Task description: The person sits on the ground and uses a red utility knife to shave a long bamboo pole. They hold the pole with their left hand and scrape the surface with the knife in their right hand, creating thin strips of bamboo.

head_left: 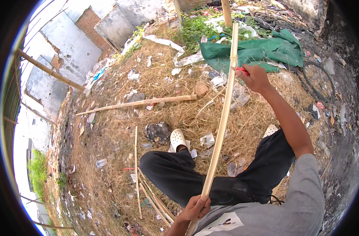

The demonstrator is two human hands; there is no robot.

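A long split bamboo strip (222, 126) runs from my lap up and away, its pale hollow side showing. My left hand (196, 207) is closed around its near end, against my grey shirt. Toward the far end, my right hand (255, 79) grips a red-handled knife (242, 71) with the arm stretched out. The knife's front end meets the strip's right edge just below a node; most of the blade cannot be made out. Several thin bamboo strips (154, 200) lie on the ground left of my thigh.
A bamboo pole (138, 103) lies across dry grass ahead. Near my left shoe (178, 139) sits a dark stone (157, 133). A green tarp (262, 53) spreads behind the strip's far end, close to an upright bamboo post (226, 12). Litter is scattered around.
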